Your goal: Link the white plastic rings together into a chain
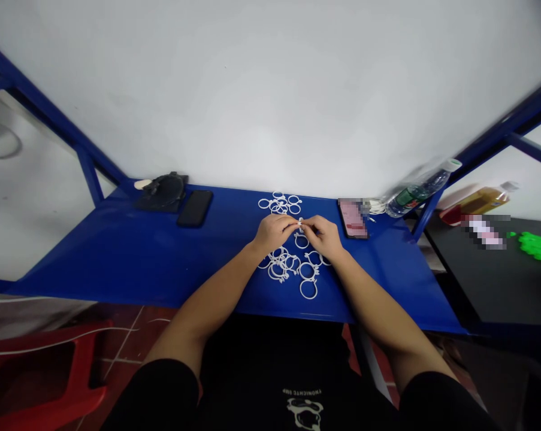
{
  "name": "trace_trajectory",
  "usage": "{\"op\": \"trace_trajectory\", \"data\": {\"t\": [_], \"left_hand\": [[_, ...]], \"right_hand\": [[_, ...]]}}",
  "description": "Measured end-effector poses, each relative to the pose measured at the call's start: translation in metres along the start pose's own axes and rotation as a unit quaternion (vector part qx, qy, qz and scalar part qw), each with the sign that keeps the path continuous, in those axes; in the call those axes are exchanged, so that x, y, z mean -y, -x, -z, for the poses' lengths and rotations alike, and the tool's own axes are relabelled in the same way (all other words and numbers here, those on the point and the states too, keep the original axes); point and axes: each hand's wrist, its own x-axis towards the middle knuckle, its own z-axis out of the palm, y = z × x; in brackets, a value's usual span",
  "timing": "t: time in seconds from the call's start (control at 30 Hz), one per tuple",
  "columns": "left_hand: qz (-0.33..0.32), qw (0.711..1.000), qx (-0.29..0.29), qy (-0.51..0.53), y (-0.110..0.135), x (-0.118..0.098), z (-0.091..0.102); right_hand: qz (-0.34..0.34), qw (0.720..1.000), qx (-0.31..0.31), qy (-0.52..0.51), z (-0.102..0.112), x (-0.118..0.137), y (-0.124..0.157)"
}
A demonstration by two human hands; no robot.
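Note:
My left hand (274,231) and my right hand (325,235) meet over the blue table (130,251). Both pinch a small white plastic ring (301,225) between their fingertips. Just below the hands, several white rings (292,266) with small clips lie in a loose heap. A second, smaller heap of white rings (280,203) lies beyond the hands, near the wall.
A black phone (195,208) and a dark pouch (162,190) lie at the back left. A phone with a lit red screen (353,218) and a plastic bottle (416,191) lie to the right. A black table with green parts (540,246) stands further right. A red stool (45,377) is low left.

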Motion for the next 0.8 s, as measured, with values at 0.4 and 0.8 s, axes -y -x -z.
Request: {"op": "trace_trajectory", "data": {"t": [0.4, 0.8], "left_hand": [[0.023, 1.0, -0.019, -0.002, 0.001, 0.0, -0.004], [0.095, 0.987, 0.117, 0.049, 0.002, -0.004, -0.001]], "right_hand": [[-0.02, 1.0, 0.004, -0.002, -0.004, -0.002, 0.002], [-0.034, 0.995, -0.033, 0.092, -0.004, -0.014, 0.001]]}}
